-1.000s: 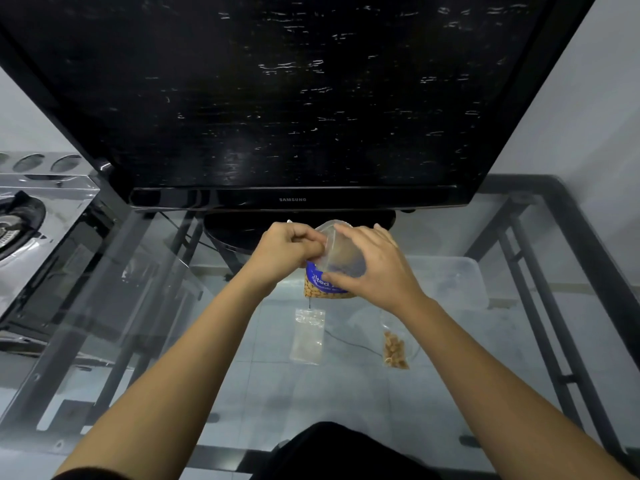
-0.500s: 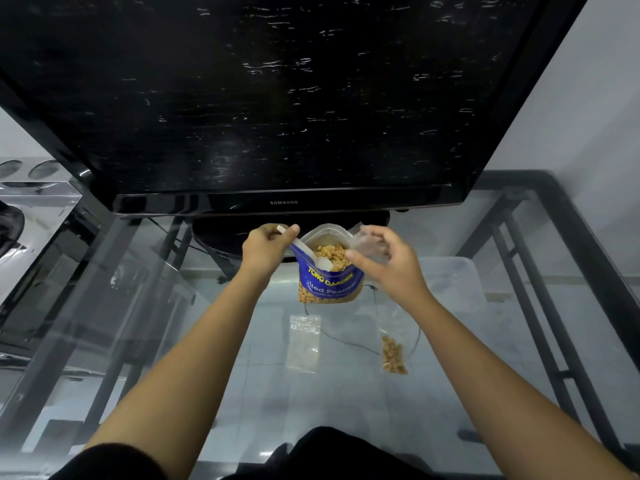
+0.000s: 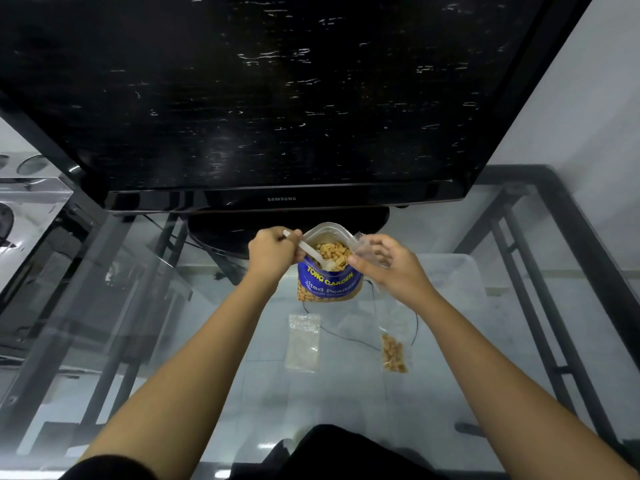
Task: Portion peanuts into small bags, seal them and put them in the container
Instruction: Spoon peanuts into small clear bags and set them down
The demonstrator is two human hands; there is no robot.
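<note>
A blue peanut bag stands open on the glass table, peanuts showing at its mouth. My left hand grips a white plastic spoon whose bowl sits among the peanuts. To the right of the bag's mouth, my right hand pinches a small clear bag. An empty small zip bag lies flat in front of the peanut bag. A small bag with some peanuts lies to its right. A translucent container stands behind my right hand.
A large black television on a round stand fills the back of the glass table. Black metal frame bars run along the right. A clear box sits at far left. A thin black cable lies under the glass.
My hands came apart from the peanut bag's top, which now stands open. My left hand has put the spoon into the peanuts. My right hand moved right with the clear bag.
</note>
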